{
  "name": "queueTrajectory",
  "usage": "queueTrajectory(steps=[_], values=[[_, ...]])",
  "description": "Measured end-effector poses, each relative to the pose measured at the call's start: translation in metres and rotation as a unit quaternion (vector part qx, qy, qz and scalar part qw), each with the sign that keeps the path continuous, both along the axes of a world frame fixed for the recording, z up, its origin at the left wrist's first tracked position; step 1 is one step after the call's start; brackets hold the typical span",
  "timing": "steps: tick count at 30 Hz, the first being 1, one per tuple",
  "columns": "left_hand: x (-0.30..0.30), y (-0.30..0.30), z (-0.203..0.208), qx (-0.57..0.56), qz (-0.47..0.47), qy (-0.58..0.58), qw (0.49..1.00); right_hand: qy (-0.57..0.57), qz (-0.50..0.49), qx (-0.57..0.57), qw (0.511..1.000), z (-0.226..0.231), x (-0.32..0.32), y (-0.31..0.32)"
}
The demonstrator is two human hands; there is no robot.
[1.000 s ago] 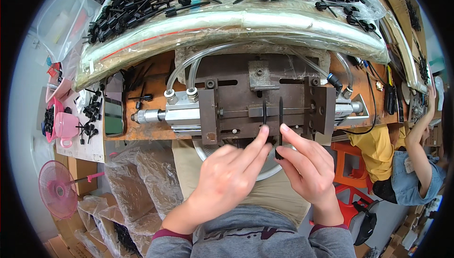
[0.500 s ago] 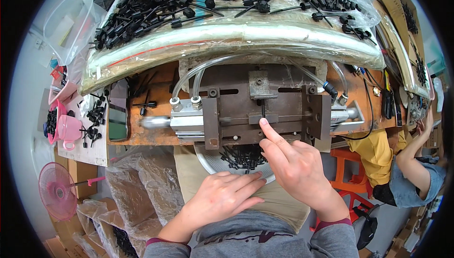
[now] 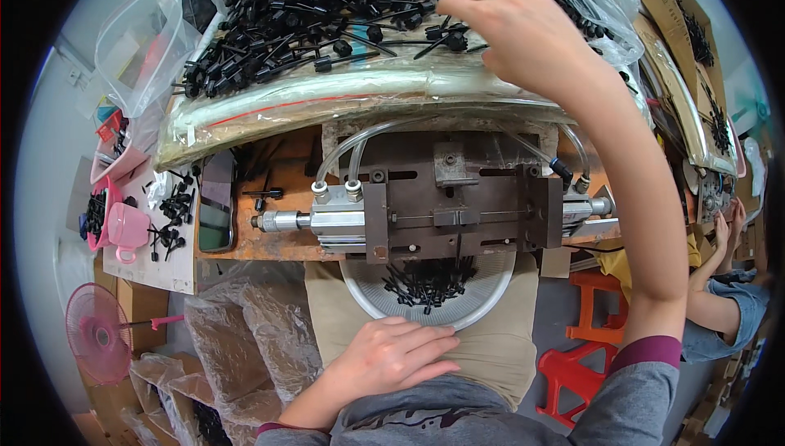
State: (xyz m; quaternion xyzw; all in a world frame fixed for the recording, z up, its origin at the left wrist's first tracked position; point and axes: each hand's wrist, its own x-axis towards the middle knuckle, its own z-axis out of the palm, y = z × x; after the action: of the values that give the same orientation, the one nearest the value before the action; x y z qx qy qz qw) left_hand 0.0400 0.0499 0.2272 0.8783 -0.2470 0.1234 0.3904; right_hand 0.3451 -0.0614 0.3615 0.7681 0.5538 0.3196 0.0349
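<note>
Parts point(image 3: 429, 280) lie in lower-centre basket point(image 3: 491, 281), bigger heap point(image 3: 307, 0) awaits upper centre; left hand point(image 3: 388, 356) slack, empty; right hand point(image 3: 527, 29), can't tell.

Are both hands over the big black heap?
No: the right hand is over the black heap, the left hand near the white basket.

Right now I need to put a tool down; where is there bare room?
The bench looks bare along its front edge, between phone and left cylinder. The black heap by the right hand is crowded; the basin holds parts too.
</note>
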Motion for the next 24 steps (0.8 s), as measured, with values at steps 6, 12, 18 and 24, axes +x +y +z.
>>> queueTrajectory(steps=[6,12,18,24], values=[[-0.004,0.001,-0.004,-0.007,-0.001,0.001,1.0,0.088,-0.123,-0.204,0.967,0.004,0.007,0.045],[-0.006,0.003,-0.004,-0.013,0.003,-0.002,1.0,0.109,-0.066,-0.139,0.982,0.006,0.022,0.013],[-0.005,0.001,-0.003,-0.025,0.002,-0.018,1.0,0.166,0.083,0.065,0.98,0.013,0.03,-0.014],[0.009,0.006,0.021,-0.038,0.06,-0.089,0.994,0.51,0.016,0.383,0.77,0.043,0.009,-0.044]])
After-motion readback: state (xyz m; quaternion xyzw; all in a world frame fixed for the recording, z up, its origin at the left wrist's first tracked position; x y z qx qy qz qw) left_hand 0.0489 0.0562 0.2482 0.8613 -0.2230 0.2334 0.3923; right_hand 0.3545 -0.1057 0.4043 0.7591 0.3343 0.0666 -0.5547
